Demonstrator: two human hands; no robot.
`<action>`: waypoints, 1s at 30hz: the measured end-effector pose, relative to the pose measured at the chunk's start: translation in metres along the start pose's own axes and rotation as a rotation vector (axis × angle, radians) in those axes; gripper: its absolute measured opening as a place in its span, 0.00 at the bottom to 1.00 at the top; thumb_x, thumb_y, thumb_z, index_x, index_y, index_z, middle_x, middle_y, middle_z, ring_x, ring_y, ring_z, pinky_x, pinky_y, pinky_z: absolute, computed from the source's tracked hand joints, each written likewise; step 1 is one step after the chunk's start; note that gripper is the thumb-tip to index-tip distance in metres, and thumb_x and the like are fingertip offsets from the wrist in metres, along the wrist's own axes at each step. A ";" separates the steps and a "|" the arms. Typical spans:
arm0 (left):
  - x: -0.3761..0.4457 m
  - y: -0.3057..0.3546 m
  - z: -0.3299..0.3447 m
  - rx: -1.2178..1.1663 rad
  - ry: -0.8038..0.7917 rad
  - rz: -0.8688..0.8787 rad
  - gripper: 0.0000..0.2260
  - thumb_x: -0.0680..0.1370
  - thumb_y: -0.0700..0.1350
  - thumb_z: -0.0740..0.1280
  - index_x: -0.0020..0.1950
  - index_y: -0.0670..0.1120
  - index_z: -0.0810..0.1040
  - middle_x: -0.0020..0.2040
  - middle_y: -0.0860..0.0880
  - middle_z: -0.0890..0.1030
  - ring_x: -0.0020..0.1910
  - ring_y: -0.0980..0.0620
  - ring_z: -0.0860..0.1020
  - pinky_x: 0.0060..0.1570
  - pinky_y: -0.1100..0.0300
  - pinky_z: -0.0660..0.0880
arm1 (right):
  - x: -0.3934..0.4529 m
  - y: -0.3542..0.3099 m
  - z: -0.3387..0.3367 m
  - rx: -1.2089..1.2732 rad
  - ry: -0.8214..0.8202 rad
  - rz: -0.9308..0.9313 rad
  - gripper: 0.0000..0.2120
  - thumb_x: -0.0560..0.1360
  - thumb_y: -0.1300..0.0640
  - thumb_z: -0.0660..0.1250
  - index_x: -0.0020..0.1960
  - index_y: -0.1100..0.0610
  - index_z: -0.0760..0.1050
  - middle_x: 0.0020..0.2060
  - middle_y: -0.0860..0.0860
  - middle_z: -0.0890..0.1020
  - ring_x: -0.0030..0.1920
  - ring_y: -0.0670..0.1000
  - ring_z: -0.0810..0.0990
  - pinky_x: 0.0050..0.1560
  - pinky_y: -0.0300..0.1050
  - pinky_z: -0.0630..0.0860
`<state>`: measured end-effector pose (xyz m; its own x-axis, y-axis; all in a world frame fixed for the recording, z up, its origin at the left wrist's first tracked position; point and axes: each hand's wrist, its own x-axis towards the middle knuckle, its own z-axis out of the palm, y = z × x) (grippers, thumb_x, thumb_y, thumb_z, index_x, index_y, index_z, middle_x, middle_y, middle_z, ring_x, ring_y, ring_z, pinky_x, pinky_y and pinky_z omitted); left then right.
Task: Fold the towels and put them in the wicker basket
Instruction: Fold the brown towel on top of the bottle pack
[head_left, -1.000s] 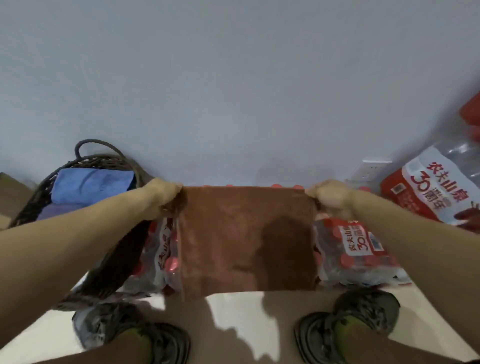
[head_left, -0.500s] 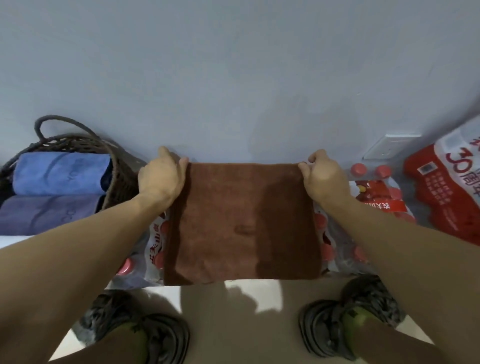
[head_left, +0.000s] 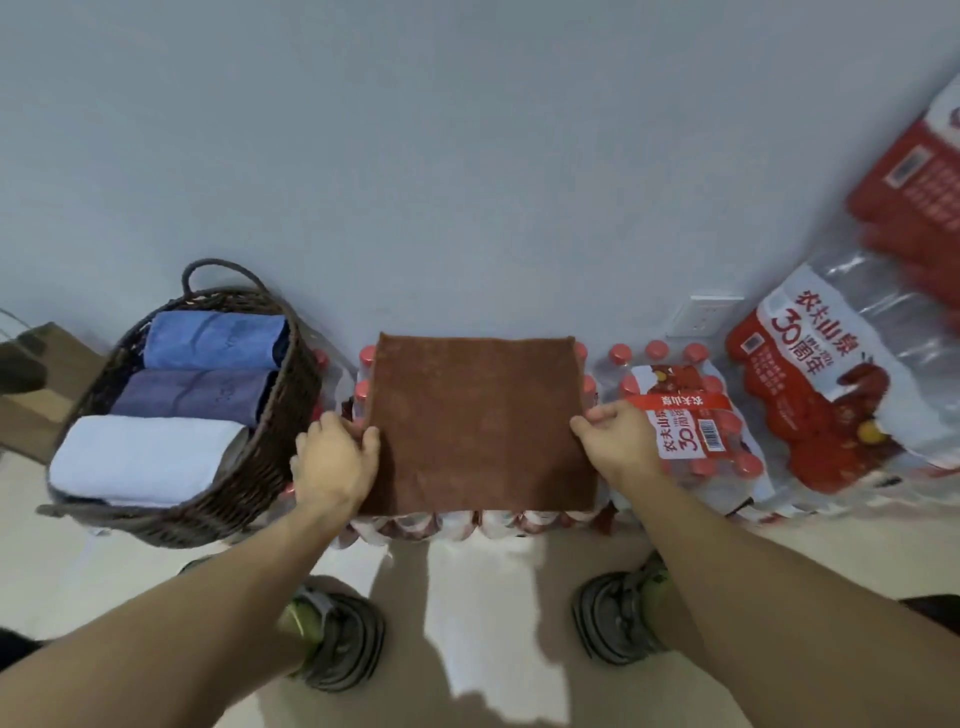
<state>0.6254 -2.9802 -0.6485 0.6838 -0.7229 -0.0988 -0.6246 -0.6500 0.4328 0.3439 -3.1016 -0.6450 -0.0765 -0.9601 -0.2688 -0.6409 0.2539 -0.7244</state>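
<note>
At the centre of the frame, a brown towel (head_left: 478, 421) lies spread flat on a shrink-wrapped pack of red-capped water bottles (head_left: 691, 415) against the wall. Left hand (head_left: 335, 460) pinches the towel's left edge, thumb on top; right hand (head_left: 615, 441) grips its right edge with curled fingers. At middle left, just beside the pack, the wicker basket (head_left: 270, 447) holds three folded towels: blue (head_left: 213, 340), purple (head_left: 192, 395) and white (head_left: 140, 460).
</note>
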 end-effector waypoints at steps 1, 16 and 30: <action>-0.010 -0.003 0.001 -0.036 -0.001 -0.038 0.17 0.78 0.54 0.64 0.54 0.40 0.74 0.55 0.38 0.76 0.58 0.36 0.72 0.57 0.45 0.70 | -0.006 0.004 0.001 0.022 0.005 0.047 0.07 0.73 0.54 0.73 0.42 0.54 0.76 0.38 0.48 0.80 0.48 0.54 0.80 0.48 0.41 0.68; -0.059 -0.049 0.030 -1.216 -0.293 -0.706 0.15 0.76 0.40 0.72 0.61 0.39 0.76 0.44 0.42 0.83 0.34 0.51 0.81 0.39 0.59 0.77 | -0.071 0.066 0.002 0.817 -0.436 0.596 0.13 0.75 0.55 0.72 0.58 0.58 0.78 0.41 0.51 0.79 0.37 0.47 0.75 0.42 0.42 0.69; -0.052 -0.039 0.007 -1.450 -0.597 -0.686 0.05 0.80 0.41 0.64 0.52 0.43 0.78 0.39 0.45 0.85 0.34 0.52 0.84 0.40 0.58 0.83 | -0.063 0.059 0.018 1.114 -0.350 0.771 0.07 0.75 0.59 0.69 0.40 0.57 0.73 0.29 0.50 0.71 0.28 0.46 0.68 0.30 0.41 0.74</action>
<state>0.6113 -2.9189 -0.6669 0.2244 -0.6231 -0.7493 0.7592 -0.3703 0.5352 0.3249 -3.0237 -0.6821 0.1707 -0.5018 -0.8480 0.4236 0.8144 -0.3966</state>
